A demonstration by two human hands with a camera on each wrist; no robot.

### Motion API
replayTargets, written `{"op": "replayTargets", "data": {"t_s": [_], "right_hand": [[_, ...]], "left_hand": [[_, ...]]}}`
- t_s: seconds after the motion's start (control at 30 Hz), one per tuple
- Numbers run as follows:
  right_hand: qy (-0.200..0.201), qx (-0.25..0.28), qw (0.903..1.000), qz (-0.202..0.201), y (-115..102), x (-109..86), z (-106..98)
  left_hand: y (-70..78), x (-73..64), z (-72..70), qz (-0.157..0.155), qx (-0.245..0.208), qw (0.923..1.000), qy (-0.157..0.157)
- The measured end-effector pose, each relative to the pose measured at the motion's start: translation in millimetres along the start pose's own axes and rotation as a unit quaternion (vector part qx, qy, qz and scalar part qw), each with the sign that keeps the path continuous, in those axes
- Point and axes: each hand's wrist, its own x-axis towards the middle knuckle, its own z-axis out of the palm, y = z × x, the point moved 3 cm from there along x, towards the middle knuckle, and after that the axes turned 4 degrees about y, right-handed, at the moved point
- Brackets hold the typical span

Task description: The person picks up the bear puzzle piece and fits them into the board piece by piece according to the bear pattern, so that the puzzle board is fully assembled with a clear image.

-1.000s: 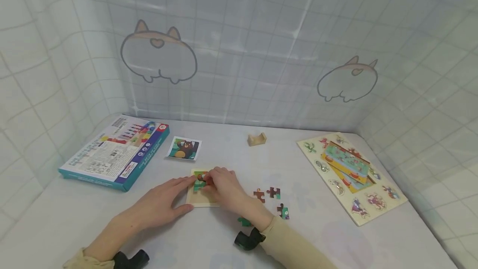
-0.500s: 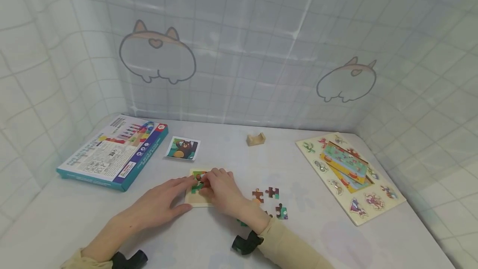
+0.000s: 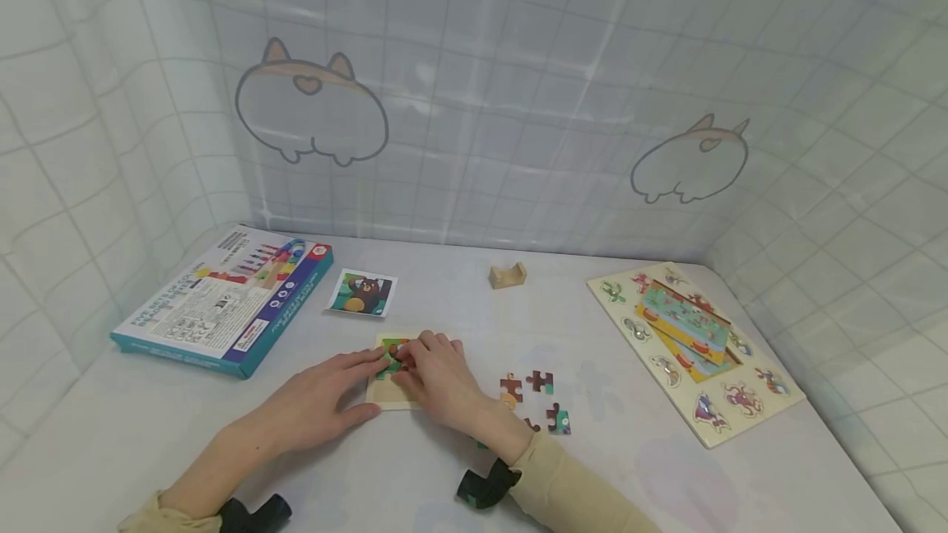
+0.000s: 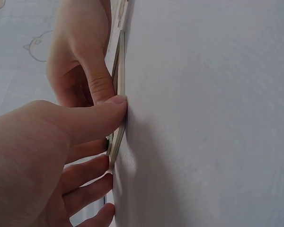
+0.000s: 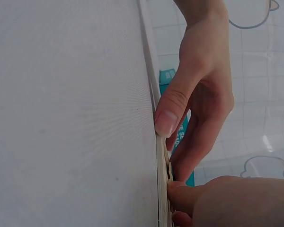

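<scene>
A small wooden puzzle tray (image 3: 385,395) lies on the table, with green and brown jigsaw pieces (image 3: 391,345) in its upper left part and bare wood below them. My left hand (image 3: 318,397) rests along the tray's left side. Its thumb touches the near edge and its nearly straight fingertips lie by the upper pieces. My right hand (image 3: 448,389) reaches over the tray from the right and holds a jigsaw piece by thumb and curled fingers against it. Most of that piece is hidden. Several loose jigsaw pieces (image 3: 541,382) lie right of the tray, some partly behind the right wrist.
A bear picture card (image 3: 363,294) lies beyond the tray. At the left is a boxed toy set (image 3: 225,303). A small wooden block (image 3: 508,276) stands at the back. On the right, an animal pegboard (image 3: 714,434) carries two colourful cards (image 3: 687,321). Patterned curtains (image 3: 474,105) surround the table.
My right fingers have shifted slightly left over the tray, and the held piece now sits lower among the others. The left hand keeps nearly the same place.
</scene>
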Motion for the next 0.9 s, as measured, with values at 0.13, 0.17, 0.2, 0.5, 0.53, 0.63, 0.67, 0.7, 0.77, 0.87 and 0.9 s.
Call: {"op": "replayTargets", "data": {"t_s": [0.13, 0.17, 0.2, 0.5, 0.53, 0.63, 0.67, 0.7, 0.77, 0.87, 0.9], "right_hand": [[0.0, 0.003, 1.0, 0.003, 0.2, 0.6, 0.5], [0.0, 0.004, 1.0, 0.004, 0.3, 0.7, 0.6], [0.001, 0.005, 1.0, 0.005, 0.4, 0.8, 0.6], [0.012, 0.026, 0.9995, 0.013, 0.5, 0.5, -0.5], [0.012, 0.029, 0.9994, 0.015, 0.4, 0.6, -0.7], [0.01, 0.041, 0.9988, 0.025, 0.3, 1.3, -0.8], [0.006, 0.046, 0.9985, 0.03, 0.4, 1.8, -0.8], [0.001, 0.05, 0.9981, 0.035, 0.7, 2.4, -1.0], [-0.008, 0.058, 0.9975, 0.04, 1.7, 3.7, -1.8], [-0.022, 0.073, 0.9961, 0.045, 5.2, 5.6, -4.7], [-0.025, 0.082, 0.9951, 0.048, 6.7, 6.0, -6.2]], "left_hand": [[-0.4, 0.8, 0.1, -0.001, 0.001, 1.0, -0.007], [-0.6, 1.2, 0.3, -0.001, 0.002, 1.0, -0.009], [-0.8, 1.5, 0.6, -0.001, 0.003, 0.9999, -0.012], [1.7, 0.6, 1.3, 0.027, 0.022, 0.9994, -0.001], [3.1, 0.0, 1.4, 0.036, 0.026, 0.999, 0.005], [8.4, -0.2, 2.8, 0.043, 0.033, 0.9985, 0.01], [9.6, 0.0, 3.6, 0.044, 0.033, 0.9984, 0.01], [10.6, 0.3, 4.3, 0.042, 0.033, 0.9985, 0.008], [11.6, 0.9, 5.9, 0.03, 0.032, 0.999, 0.001], [11.2, 0.5, 7.5, 0.023, 0.027, 0.9994, -0.005], [11.5, 0.3, 7.7, 0.021, 0.027, 0.9994, -0.007]]}}
